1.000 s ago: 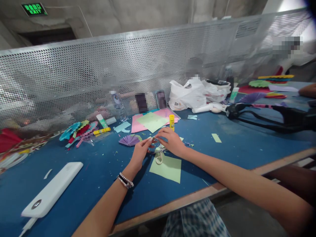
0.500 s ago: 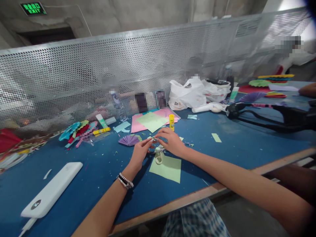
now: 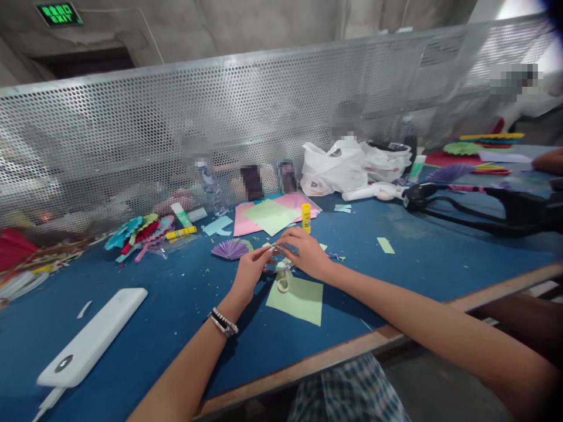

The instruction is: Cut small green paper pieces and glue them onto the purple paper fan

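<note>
Over the blue table, my left hand [image 3: 255, 266] and my right hand [image 3: 303, 252] meet fingertip to fingertip. Both are closed in a pinch on a small pale strip of paper [image 3: 273, 247], mostly covered by the fingers. Just below them, scissors [image 3: 284, 282] with cream handles rest on a light green sheet of paper [image 3: 303, 300]. A purple folded paper fan [image 3: 230, 249] lies left of my left hand, a green pleated edge beside it. Behind my right hand a yellow glue stick [image 3: 306, 217] stands upright.
Pink and green paper [image 3: 268, 215] lies farther back, near two dark phone-like objects. White plastic bags [image 3: 336, 167] and black straps [image 3: 466, 205] occupy the right. At left are a white power bank [image 3: 94, 337], pleated paper pieces [image 3: 136, 234] and a bottle [image 3: 211, 187]. A perforated metal screen [image 3: 176, 105] runs behind.
</note>
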The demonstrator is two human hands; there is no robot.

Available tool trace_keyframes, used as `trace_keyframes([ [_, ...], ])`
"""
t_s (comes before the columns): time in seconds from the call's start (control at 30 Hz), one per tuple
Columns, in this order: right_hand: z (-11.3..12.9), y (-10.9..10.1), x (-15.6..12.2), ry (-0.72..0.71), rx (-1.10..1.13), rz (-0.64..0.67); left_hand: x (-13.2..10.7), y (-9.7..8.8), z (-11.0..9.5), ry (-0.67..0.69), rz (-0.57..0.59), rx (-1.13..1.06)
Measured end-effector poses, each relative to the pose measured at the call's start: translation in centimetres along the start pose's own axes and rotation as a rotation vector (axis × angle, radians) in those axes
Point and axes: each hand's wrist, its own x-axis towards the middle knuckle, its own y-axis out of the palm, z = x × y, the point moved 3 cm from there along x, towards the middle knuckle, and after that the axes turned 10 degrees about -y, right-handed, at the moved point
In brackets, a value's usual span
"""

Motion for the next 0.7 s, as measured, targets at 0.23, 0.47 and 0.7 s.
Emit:
trace_keyframes([
  [0.23, 0.03, -0.02, -0.02, -0.008, 0.017, -0.009, -0.12, 0.04, -0.12, -0.006, 0.000, 0.001],
  [0.47, 0.29, -0.24, 0.01, -0.017, -0.002, 0.000, -0.17, 0.00, -0.16, -0.007, -0.021, -0.006],
  [0.7, 0.67, -0.38, 0.12, -0.017, -0.020, 0.014, -0.23, 0.10, -0.19, 0.001, -0.034, -0.016],
])
